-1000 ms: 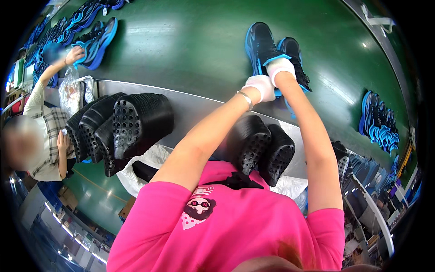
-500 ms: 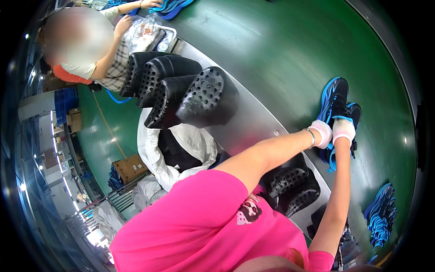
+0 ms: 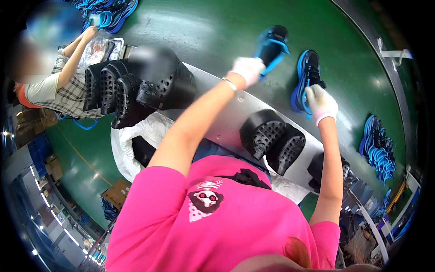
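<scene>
Shoes in black and blue are the things in hand. Left hand [image 3: 247, 70], gloved white, is closed around one shoe [image 3: 271, 45] and holds it lifted above the far side of the green conveyor belt [image 3: 190, 31]. Right hand [image 3: 321, 103], also gloved, closes on the second shoe [image 3: 308, 77], which lies on the belt to the right. I judge them light, with a stiff sole and softer upper; the grip at the heel end or the sole edge seems safest. Black perforated moulds [image 3: 272, 136] stand on the grey bench [image 3: 217, 127], nearer.
</scene>
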`<action>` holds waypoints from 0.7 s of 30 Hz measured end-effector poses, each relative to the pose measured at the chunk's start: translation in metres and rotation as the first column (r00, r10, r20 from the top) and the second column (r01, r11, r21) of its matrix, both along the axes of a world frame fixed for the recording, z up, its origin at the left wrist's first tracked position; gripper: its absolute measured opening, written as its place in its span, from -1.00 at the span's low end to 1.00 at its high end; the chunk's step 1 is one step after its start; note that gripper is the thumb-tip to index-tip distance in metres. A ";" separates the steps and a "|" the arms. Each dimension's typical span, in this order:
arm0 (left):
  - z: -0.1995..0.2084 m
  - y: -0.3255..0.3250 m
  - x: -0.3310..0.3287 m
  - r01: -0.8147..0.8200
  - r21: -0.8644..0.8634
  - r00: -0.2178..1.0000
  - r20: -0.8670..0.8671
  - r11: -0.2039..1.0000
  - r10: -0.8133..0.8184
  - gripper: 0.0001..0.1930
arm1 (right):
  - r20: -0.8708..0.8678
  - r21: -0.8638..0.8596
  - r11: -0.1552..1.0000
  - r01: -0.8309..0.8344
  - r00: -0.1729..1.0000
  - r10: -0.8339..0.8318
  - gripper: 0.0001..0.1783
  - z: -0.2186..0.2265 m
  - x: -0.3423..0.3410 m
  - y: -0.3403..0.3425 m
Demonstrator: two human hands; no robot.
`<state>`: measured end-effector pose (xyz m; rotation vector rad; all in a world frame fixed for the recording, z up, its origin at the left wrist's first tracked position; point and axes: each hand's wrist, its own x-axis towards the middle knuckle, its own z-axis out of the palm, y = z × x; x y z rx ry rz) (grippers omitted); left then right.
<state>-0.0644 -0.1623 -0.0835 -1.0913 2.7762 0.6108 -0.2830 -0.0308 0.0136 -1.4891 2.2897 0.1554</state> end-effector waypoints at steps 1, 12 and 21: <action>0.000 -0.007 0.010 -0.029 -0.021 0.998 0.058 0.999 0.030 -0.86 | 0.035 0.015 1.000 -0.011 0.999 0.010 -0.60 0.003 0.001 0.010; 0.077 0.123 0.067 -0.073 0.048 0.940 -0.331 0.996 0.085 -0.66 | -0.089 0.076 0.987 -0.141 0.985 0.147 -0.61 -0.051 0.021 0.001; 0.089 0.180 0.067 -0.084 0.132 0.933 -0.338 0.988 0.124 -0.65 | 0.333 -0.467 0.873 -0.143 0.886 0.323 -0.60 0.013 0.041 0.043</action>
